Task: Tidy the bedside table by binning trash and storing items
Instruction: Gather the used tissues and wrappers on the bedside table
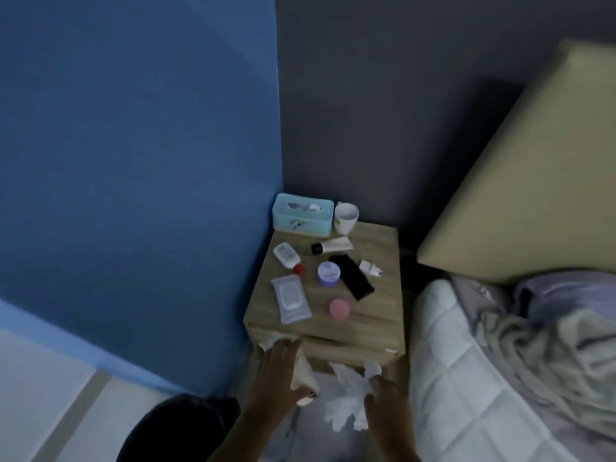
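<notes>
While both hands work just below the table's (366, 328) front edge, the right hand (383, 400) pinches a crumpled tissue (346, 391) and the left hand (278, 371) wraps a beige wad (305, 370) — likely trash. Best done by bunching each wad tight before carrying it to a bin; no bin is in view, so loose ends could drop. The tissue's long axis runs from the table's front edge down toward the camera. On top, the phone (351, 276) lies diagonal, approx. back-left to front-right.
</notes>
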Demonstrator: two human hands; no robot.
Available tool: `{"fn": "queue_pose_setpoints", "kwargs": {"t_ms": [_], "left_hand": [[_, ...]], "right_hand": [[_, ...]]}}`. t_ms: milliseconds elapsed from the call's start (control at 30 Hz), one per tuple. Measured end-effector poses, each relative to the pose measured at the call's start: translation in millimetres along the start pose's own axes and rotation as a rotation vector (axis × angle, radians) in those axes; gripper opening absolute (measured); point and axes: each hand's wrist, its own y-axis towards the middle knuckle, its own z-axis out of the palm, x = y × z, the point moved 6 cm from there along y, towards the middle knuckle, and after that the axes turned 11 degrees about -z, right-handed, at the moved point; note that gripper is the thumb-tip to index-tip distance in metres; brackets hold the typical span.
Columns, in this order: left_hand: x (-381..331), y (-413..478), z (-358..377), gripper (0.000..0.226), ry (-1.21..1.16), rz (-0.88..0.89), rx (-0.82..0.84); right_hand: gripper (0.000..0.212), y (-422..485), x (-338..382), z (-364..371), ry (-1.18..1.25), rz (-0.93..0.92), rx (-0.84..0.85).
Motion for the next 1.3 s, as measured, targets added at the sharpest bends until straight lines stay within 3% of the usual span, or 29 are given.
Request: {"fn": "queue_pose_setpoints", "kwargs": {"t_ms": [100,333,667,867,1133,1300], "left_hand": [[-32.0,50.8,-41.1,0.095,0.006,0.005,-0.1],[-71.7,187.5,-79.4,0.096,-0.018,-0.056,-0.168],[-66.8,344.8,-18.6,0.092,-0.015,-0.191,-0.063],[-42.0,373.1,-7.3,0.093,-0.189,-0.348,-0.116],[-25.1,375.4,-13.7,0.096,-0.098,-0.353,-0.148],[-28.5,361.4,-20.3,0.096,-0.077,-0.342,-0.176]], "right_hand": [[0.025,45.0,18.0,-49.1,0.043,0.014,-0.095],[0.028,179.7,30.4,-111.0,0.204,-0.049,-0.253],[0.034,344.9,3.0,-72.9,0.142,-0.105,-0.171],[0.041,376.0,-11.3,-32.6,0.084,-0.146,-0.058],[0.078,375.0,-10.6,-16.9,-0.063,-0.254,-0.088],[0.079,362.7,-10.3,-25.7,-0.106,-0.276,-0.102]]}}
